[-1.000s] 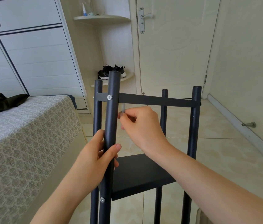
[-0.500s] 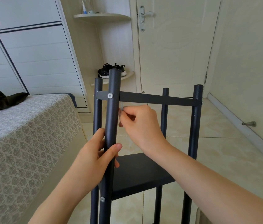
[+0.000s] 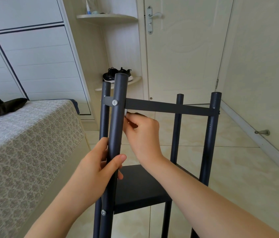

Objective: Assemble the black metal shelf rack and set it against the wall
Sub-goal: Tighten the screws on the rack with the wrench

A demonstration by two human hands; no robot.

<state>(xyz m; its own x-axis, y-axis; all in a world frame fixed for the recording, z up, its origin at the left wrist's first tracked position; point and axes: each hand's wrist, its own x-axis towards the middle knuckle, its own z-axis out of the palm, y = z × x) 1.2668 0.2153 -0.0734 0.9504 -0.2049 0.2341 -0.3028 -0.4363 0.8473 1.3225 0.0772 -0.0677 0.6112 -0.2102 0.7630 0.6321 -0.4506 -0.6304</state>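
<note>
Tile floor (image 3: 238,169) beneath us. Our left hand (image 3: 95,170) grips the nearest post (image 3: 119,109) of the upright rack (image 3: 138,186). Just beyond, our right hand (image 3: 143,134) pinches a small silver piece (image 3: 126,112) under the crossbar (image 3: 166,106). Bed (image 3: 23,143) left of the hands, door (image 3: 183,48) far ahead.

Open floor (image 3: 246,169) right of rack (image 3: 169,107); bed (image 3: 23,143) left

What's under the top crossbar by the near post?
Right hand pinching a small silver piece beside the near post. The rest of the piece is covered by fingers and post.
</note>
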